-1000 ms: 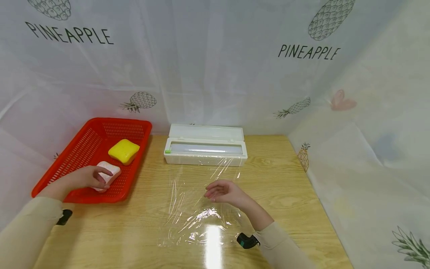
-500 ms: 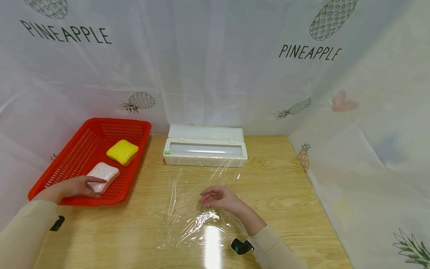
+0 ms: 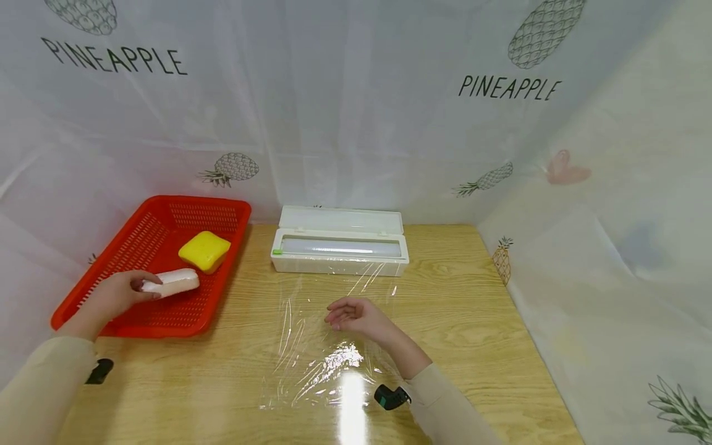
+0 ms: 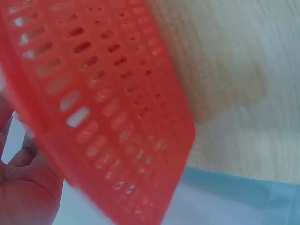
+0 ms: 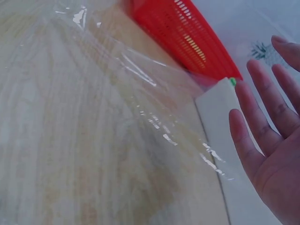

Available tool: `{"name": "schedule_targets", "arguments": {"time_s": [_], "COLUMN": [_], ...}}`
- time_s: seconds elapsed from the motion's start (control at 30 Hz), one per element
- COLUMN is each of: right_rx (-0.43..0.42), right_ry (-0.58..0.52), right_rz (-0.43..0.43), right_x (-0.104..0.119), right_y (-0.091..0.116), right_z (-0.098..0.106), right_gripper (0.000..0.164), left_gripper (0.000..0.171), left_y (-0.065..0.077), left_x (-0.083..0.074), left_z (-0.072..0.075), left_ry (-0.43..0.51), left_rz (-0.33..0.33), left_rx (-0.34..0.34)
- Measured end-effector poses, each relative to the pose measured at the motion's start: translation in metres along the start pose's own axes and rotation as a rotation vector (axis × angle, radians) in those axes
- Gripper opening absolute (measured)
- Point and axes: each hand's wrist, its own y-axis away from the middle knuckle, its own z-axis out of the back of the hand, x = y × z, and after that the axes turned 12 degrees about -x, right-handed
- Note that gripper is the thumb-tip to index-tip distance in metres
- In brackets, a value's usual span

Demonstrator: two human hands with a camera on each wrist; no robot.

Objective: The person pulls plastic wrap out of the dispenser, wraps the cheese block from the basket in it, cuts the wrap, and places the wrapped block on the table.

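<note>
In the head view my left hand reaches into the red basket. Between thumb and fingers it grips a white, sponge-like block, tipped up with its pale pinkish side showing. Behind the block, a yellow, pillow-shaped piece lies in the basket. My right hand hovers over a sheet of cling film, holding nothing, its fingers relaxed. The film runs forward from a white cling film box with its lid raised. In the left wrist view the basket wall hides the block and most of my hand.
A pale wooden table lies beneath everything. White curtains printed with pineapples stand behind and at both sides. The basket sits left of the film box, near the curtain.
My left hand has taken hold of the white block, which lay flat half a second ago and is now tipped up. My right hand has shifted slightly left over the film.
</note>
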Motion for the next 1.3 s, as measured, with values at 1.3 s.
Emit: {"name": "schedule_targets", "arguments": {"time_s": [1.3], "right_rx": [-0.291], "right_ry": [-0.096], "right_rz": [0.103], "right_x": [0.009], "right_y": [0.047], "right_z": [-0.005], "right_gripper": [0.078], "left_gripper": [0.024], "left_y": [0.094], "left_x": [-0.207], "left_z": [-0.165], "left_ry": [0.765], "left_rz": [-0.404], "left_rx": [-0.219]}}
